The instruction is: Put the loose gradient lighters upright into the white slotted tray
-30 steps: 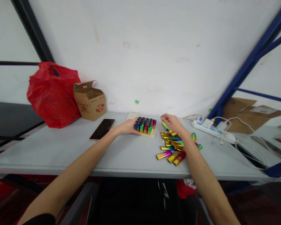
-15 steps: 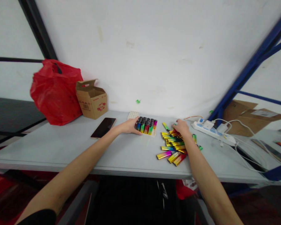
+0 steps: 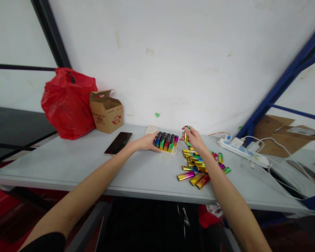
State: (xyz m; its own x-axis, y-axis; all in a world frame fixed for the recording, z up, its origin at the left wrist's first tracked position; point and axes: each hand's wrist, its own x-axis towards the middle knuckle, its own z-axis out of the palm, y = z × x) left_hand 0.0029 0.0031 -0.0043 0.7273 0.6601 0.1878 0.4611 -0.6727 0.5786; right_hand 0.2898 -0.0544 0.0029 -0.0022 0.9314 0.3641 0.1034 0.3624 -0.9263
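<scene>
A white tray (image 3: 151,129) on the grey table (image 3: 76,164) holds several upright rainbow-coloured lighters (image 3: 166,141). My left hand (image 3: 146,142) rests against the tray's left side, fingers curled on its edge. My right hand (image 3: 191,137) hovers just right of the tray and pinches one lighter (image 3: 186,133) held upright. A loose pile of lighters (image 3: 196,165) lies on the table below my right wrist.
A dark phone (image 3: 118,142) lies left of the tray. A cardboard box (image 3: 106,111) and a red plastic bag (image 3: 67,103) stand at the back left. A white power strip (image 3: 243,148) with cables sits at the right, beside blue shelf posts (image 3: 278,80).
My right hand went down into the loose pile, closed on one lighter, and has lifted it up toward the tray. My left hand stayed on the tray.
</scene>
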